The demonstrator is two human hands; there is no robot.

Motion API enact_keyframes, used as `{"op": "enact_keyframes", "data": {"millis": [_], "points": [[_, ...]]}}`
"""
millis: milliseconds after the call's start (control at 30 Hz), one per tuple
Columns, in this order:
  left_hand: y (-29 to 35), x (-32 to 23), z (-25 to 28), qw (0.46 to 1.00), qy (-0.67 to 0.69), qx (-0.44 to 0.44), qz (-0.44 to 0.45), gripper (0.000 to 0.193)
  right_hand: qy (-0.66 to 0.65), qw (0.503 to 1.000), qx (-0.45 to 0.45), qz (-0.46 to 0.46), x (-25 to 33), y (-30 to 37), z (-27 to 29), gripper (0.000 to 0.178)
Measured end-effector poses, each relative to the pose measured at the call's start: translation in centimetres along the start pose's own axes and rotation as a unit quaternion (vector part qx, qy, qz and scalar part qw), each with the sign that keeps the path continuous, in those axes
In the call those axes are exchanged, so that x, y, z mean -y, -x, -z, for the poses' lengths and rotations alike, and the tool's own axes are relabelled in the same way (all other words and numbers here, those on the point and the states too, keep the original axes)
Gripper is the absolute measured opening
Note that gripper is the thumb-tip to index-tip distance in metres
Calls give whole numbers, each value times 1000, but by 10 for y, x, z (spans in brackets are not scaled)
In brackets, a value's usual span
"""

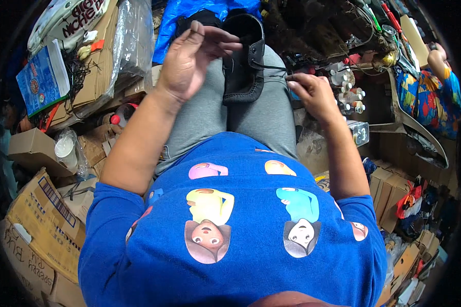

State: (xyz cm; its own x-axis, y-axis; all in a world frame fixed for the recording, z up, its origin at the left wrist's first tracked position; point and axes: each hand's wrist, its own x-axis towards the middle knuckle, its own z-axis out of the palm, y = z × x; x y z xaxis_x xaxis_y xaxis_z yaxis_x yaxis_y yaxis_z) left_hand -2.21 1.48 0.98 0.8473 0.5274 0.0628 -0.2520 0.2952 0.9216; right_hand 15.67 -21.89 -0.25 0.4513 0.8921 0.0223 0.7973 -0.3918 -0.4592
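Note:
A black shoe or boot (243,92) rests upright across my thighs, its opening towards the far side, with eyelets down its right edge. A black lace (271,67) runs from an eyelet out to the right. My right hand (315,94) is closed in a pinch at the lace's outer end. My left hand (189,64) is raised just left of the shoe, thumb apart from the loosely bent fingers. Its fingertips reach towards the shoe's upper part, and no held thing shows clearly in it.
Cardboard sheets in clear plastic (130,46) and a blue booklet (43,77) lie at left. Cardboard boxes (41,230) stand lower left. Several small bottles (351,94) cluster right of my right hand. Another person's arm (438,61) shows at far right, beside colourful fabric.

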Motion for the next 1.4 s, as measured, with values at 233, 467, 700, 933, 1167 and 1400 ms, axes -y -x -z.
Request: {"op": "enact_keyframes", "data": {"millis": [233, 467, 700, 933, 1167, 1400], "points": [[-11, 20, 56, 928, 307, 146, 153, 34, 130, 990, -16, 49, -35, 38, -32, 27], [-4, -39, 121, 909, -342, 54, 233, 27, -631, 726, 9, -272, -65, 55, -29, 42], [-8, -44, 39, 930, -348, 55, 106, 52, -350, 927, -91, -101, -24, 5, 22, 37], [-50, 28, -12, 890, -381, 250, 5, 53, 14, 978, 148, 145, 54, -54, 12, 25], [-53, 32, -7, 863, -409, 297, 12, 30, -51, 977, 162, 131, 53, -24, 26, 18], [-65, 31, 1, 882, -295, 342, 133, 29, -185, 982, 18, 38, 51, -1, 35, 10]]}}
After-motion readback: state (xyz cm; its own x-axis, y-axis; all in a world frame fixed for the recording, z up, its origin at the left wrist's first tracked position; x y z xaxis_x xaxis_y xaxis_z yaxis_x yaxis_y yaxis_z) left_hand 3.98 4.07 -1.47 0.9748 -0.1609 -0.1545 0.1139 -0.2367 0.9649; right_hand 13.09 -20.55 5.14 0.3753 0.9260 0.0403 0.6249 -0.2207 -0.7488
